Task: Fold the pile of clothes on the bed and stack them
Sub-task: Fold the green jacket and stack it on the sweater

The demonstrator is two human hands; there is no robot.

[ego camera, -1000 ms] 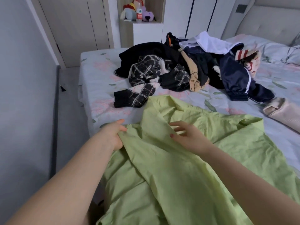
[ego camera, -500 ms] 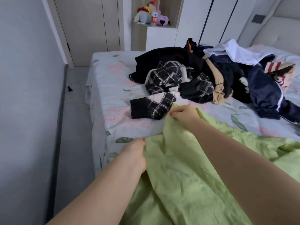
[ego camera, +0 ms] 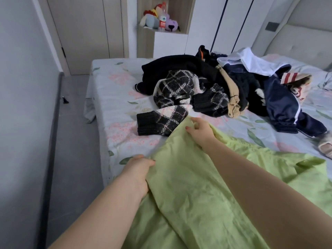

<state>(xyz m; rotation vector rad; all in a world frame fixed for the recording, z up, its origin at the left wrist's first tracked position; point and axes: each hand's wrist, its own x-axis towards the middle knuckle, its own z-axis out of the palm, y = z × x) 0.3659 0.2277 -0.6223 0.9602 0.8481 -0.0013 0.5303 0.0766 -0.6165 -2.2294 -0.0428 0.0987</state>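
A light green garment (ego camera: 194, 187) lies spread over the near part of the bed (ego camera: 115, 97). My left hand (ego camera: 138, 169) grips its near left edge by the bed's side. My right hand (ego camera: 199, 130) pinches its far corner, which touches the sleeve of a black checked sweater (ego camera: 161, 121). Behind that sleeve lies the pile of clothes (ego camera: 215, 87): black knitwear, a beige piece, a navy track jacket (ego camera: 282, 105) with white stripes and a white garment (ego camera: 255, 63) on top.
A grey wall (ego camera: 21, 105) and a narrow strip of floor (ego camera: 71, 141) run along the bed's left side. Wardrobe doors and a shelf with soft toys (ego camera: 158, 20) stand behind the bed. A padded headboard (ego camera: 296, 40) is at the right. A pale item (ego camera: 326, 148) lies at the right edge.
My right hand has carried the green garment's corner away from me up to the checked sleeve. My left hand kept its hold on the near edge. The view shifted left.
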